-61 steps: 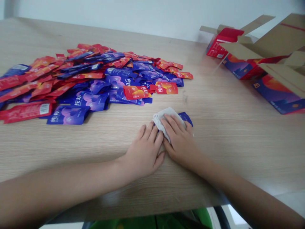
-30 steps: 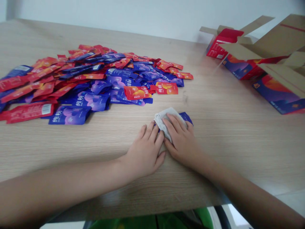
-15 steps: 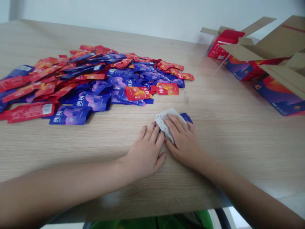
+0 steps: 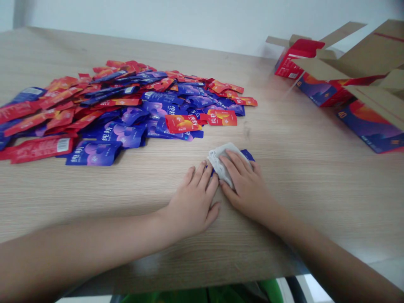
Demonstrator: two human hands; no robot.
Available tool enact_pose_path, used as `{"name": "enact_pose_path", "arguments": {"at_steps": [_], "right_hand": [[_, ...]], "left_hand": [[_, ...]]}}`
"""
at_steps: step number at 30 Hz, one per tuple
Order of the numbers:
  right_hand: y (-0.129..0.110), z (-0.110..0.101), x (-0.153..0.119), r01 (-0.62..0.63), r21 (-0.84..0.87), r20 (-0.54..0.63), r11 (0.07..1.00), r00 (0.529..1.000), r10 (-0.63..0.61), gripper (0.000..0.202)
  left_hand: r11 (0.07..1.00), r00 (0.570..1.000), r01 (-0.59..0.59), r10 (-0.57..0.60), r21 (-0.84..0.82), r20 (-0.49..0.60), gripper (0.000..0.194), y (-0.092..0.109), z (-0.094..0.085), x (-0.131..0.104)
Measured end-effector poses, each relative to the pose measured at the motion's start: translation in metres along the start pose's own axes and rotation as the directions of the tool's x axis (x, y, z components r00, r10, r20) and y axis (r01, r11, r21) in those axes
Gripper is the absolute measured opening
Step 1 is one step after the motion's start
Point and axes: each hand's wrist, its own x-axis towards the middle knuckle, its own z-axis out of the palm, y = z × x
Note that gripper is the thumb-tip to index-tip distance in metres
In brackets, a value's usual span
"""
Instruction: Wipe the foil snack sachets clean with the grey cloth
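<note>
- the left hand [image 4: 194, 202] rests palm down, its fingers extended and slightly apart, thumb spread toward the right; its fingertips are at the left end of a blue packet [image 4: 248, 155].
- the right hand [image 4: 246, 183] holds a folded white cloth [image 4: 223, 152] beneath its fingers, which lie close together; the thumb is at the cloth's near edge.
- the cloth lies over the middle of the blue packet, whose far right corner and a small bit at the left show; the rest is hidden by cloth and hands.
- this packet is on the wood-grain table [image 4: 151, 181], near the middle of the scene, apart from the pile and just right of the left fingertips.
- a wide pile of red and blue packets [image 4: 126, 94] spreads over the far left part of the table, many of them overlapping.
- at the pile's near left edge, a red packet with a barcode label [image 4: 41, 150] lies beside a blue packet with purple shapes [image 4: 93, 153].
- at its right part, two red-orange packets with white characters [image 4: 221, 118] lie on top or at the edge.
- at the far right stand a small red box [image 4: 293, 59] and two larger blue and red boxes [image 4: 372, 122], brown cardboard flaps open; the nearest is marked "40".
- a pale wall [image 4: 189, 21] is behind the table; green clothing [image 4: 195, 294] shows below its near edge.
</note>
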Motion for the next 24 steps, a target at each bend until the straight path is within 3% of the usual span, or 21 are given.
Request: {"name": "enact_pose_path", "arguments": {"at_steps": [5,12,19,21,24], "right_hand": [[0.019,0.005,0.003,-0.241,-0.044,-0.091,0.969,0.967,0.237,0.056],[-0.009,0.0,-0.001,0.026,-0.01,0.007,1.0,1.0,-0.026,0.055],[0.024,0.005,0.004,-0.264,-0.047,-0.071,0.963,0.963,0.261,0.057],[0.016,0.006,0.002,-0.235,-0.06,-0.074,0.97,0.97,0.23,0.057],[-0.004,0.004,-0.001,-0.08,-0.053,-0.038,0.995,0.996,0.078,0.056]], "left_hand": [[1.0,1.0,0.005,-0.005,0.004,0.005,0.069,0.0,0.0,0.0],[1.0,1.0,-0.005,0.005,0.001,-0.012,0.063,-0.001,0.001,-0.001],[1.0,1.0,0.005,-0.005,0.021,0.01,0.069,0.0,-0.001,0.0],[1.0,1.0,0.007,-0.007,0.019,0.003,0.069,0.0,0.0,0.0],[1.0,1.0,0.002,-0.002,0.008,-0.01,0.066,0.0,0.002,0.0]]}}
